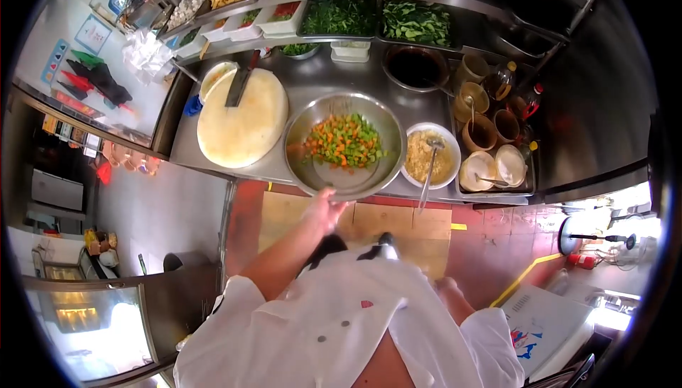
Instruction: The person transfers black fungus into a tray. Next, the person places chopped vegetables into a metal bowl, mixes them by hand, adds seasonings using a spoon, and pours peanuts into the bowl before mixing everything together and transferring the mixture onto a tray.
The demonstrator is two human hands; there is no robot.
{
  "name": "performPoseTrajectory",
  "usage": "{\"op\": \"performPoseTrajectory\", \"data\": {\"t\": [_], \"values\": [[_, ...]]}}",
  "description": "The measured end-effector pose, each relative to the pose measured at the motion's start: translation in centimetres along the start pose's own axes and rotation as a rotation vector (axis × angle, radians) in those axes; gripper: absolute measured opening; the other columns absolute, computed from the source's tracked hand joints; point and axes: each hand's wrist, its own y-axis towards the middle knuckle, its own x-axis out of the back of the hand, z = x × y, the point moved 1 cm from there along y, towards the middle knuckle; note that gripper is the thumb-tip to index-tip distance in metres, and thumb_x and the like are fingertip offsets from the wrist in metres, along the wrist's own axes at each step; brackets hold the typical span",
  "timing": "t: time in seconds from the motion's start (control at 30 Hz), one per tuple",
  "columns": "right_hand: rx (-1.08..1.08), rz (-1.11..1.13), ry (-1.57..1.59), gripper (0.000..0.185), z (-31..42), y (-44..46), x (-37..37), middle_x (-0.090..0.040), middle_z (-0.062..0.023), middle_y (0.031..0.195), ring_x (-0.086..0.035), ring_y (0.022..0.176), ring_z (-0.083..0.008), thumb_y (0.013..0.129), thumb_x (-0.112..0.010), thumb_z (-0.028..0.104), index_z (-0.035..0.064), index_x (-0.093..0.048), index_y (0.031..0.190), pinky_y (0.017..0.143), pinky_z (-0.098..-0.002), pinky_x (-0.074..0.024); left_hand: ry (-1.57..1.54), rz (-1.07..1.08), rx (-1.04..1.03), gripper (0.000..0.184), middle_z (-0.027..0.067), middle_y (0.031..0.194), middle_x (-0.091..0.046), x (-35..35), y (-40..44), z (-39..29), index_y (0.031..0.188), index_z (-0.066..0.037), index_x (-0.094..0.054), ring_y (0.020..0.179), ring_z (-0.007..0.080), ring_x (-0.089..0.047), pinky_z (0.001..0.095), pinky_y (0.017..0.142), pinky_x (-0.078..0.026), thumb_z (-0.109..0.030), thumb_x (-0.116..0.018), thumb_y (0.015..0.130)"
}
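My left hand (327, 212) grips the near rim of a wide steel bowl (298, 164), thumb on top of the edge. Diced green and orange vegetables (344, 141) lie in the bowl, which sits at the front edge of the steel counter (266, 169). My right hand (449, 287) hangs low beside my body, away from the counter; its fingers are too small and blurred to make out. Left of the bowl is a round cutting board (241, 129) with a cleaver (243, 83) on it. On the right stands a white bowl of minced food (426, 157) with a spoon (430, 168).
A pot of dark liquid (414, 67) stands behind. At the right, a tray (497, 193) holds jars and bottles. Shelves above carry trays of chopped greens (415, 22) and other ingredients. Flattened cardboard (284, 217) covers part of the red floor.
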Motion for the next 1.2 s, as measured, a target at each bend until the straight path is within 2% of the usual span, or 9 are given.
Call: {"op": "performPoseTrajectory", "data": {"t": [0.2,0.37,0.43,0.6,0.67,0.9,0.97,1.03,1.2], "values": [[0.025,-0.32,-0.11,0.015,-2.3,1.2,0.8,-0.065,0.0057,0.099,-0.06,0.108,-0.0088,0.092,-0.061,0.022,0.023,-0.068,0.105,0.087,-0.0234,-0.0517,0.427,0.053,-0.075,0.051,0.0141,0.117,-0.06,10.3,1.6,-0.4,0.13,-0.005,-0.048,0.1,0.0285,-0.066,0.0375,0.087,-0.058,-0.038,-0.064,0.095],[-0.043,0.083,-0.045,0.016,0.7,-1.9,6.4,-0.06,0.0044,0.086,-0.06,0.092,-0.0074,0.098,-0.048,0.021,0.0229,-0.062,0.089,0.078,-0.0233,-0.0507,1.537,-0.289,-0.391,0.034,0.0147,0.102,-0.07,29.5,-2.8,-3.3,0.118,-0.011,-0.065,0.094,0.0226,-0.068,0.0379,0.083,-0.054,-0.037,-0.056,0.098],[-0.294,0.084,0.976,0.019,1.0,5.4,0.4,-0.065,0.0027,0.092,-0.063,0.097,-0.0103,0.098,-0.048,0.024,0.0208,-0.066,0.095,0.08,-0.0249,-0.0516,1.916,-0.475,-0.383,0.035,0.0146,0.099,-0.072,39.9,-5.1,-4.2,0.117,-0.01,-0.068,0.09,0.0217,-0.07,0.0372,0.08,-0.054,-0.036,-0.055,0.098],[-0.281,-0.154,0.131,0.032,7.4,7.9,7.4,-0.069,-0.0025,0.117,-0.066,0.112,-0.0228,0.093,-0.058,0.03,0.0148,-0.068,0.119,0.09,-0.0339,-0.0537,1.712,-0.517,0.158,0.036,0.0129,0.103,-0.072,58.5,-15.7,-3.4,0.119,-0.011,-0.067,0.093,0.0234,-0.069,0.0381,0.08,-0.055,-0.036,-0.059,0.095],[0.081,-0.196,-0.213,0.032,10.9,5.1,15.6,-0.069,-0.0069,0.117,-0.067,0.11,-0.0261,0.09,-0.061,0.03,0.0134,-0.07,0.116,0.091,-0.0379,-0.0542,1.644,-0.514,0.212,0.037,0.0122,0.104,-0.072,64.0,-17.4,-3.5,0.12,-0.011,-0.067,0.094,0.024,-0.069,0.0385,0.081,-0.055,-0.036,-0.061,0.094],[0.063,-0.371,-0.458,0.022,30.3,12.9,43.2,-0.074,-0.0132,0.098,-0.072,0.093,-0.0306,0.083,-0.065,0.027,0.0122,-0.077,0.094,0.081,-0.0407,-0.0567,1.346,-0.566,0.16,0.037,0.0114,0.106,-0.072,76.4,-20.8,-7.6,0.118,-0.009,-0.066,0.095,0.0265,-0.071,0.0392,0.075,-0.058,-0.034,-0.066,0.092],[0.007,-0.612,0.972,0.025,38.9,8.8,51.9,-0.074,-0.0109,0.094,-0.072,0.088,-0.029,0.088,-0.059,0.029,0.0117,-0.076,0.093,0.078,-0.0375,-0.0554,1.064,-0.687,0.132,0.035,0.0119,0.094,-0.071,78.6,-20.9,-10.6,0.116,-0.005,-0.067,0.081,0.0241,-0.07,0.0371,0.066,-0.058,-0.031,-0.066,0.092],[0.317,-0.712,0.775,0.037,44.3,9.1,58.1,-0.065,-0.0036,0.077,-0.06,0.069,-0.0139,0.093,-0.062,0.043,0.007,-0.068,0.098,0.061,-0.0322,-0.0494,0.529,-0.864,0.052,0.035,0.0106,0.076,-0.069,76.2,-23.3,-14.5,0.114,0.001,-0.067,0.065,0.0199,-0.067,0.0344,0.056,-0.056,-0.025,-0.068,0.09],[0.514,-0.566,0.741,0.036,55.3,8.9,66.9,-0.063,-0.0045,0.077,-0.061,0.074,-0.0155,0.093,-0.06,0.042,0.0063,-0.067,0.093,0.071,-0.0313,-0.0496,0.373,-0.907,-0.108,0.038,0.0114,0.079,-0.068,80.6,-23.1,-18.5,0.117,0.001,-0.065,0.065,0.0184,-0.066,0.0331,0.054,-0.055,-0.025,-0.068,0.09]]}}
